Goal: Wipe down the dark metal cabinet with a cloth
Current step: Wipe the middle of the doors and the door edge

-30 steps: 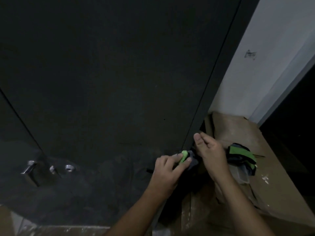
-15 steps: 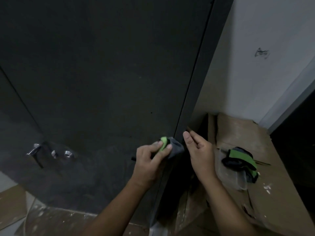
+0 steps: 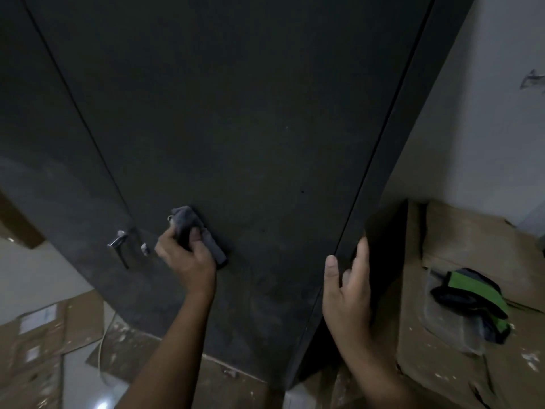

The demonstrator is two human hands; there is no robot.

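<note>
So, left hand (image 3: 188,258) is up on the front of the dark cabinet (image 3: 265,113), with the forearm coming up from the bottom of the view. Its fingers (image 3: 166,243) are curled round a scrunched-up grey cloth (image 3: 185,218) and press it against the door panel. The cloth sits low on the door, just right of the silver handle (image 3: 118,240) and the little lock (image 3: 144,247) next to it. One end of it trails down past the hand.

Right hand (image 3: 348,290) is over at the cabinet's right front corner. The thumb lies on the front face and the other fingers reach round onto the side, so it's clasping that edge.

The cabinet itself is matte, near-black metal, tall enough to run out of the top of the view. The lower part looks dusty and smeary, with pale streaks, and thin vertical seams mark the door edges.

Off to the right there's a white wall (image 3: 501,128), plus cardboard (image 3: 472,237) with a green and black bundle (image 3: 472,293) lying on it.
</note>
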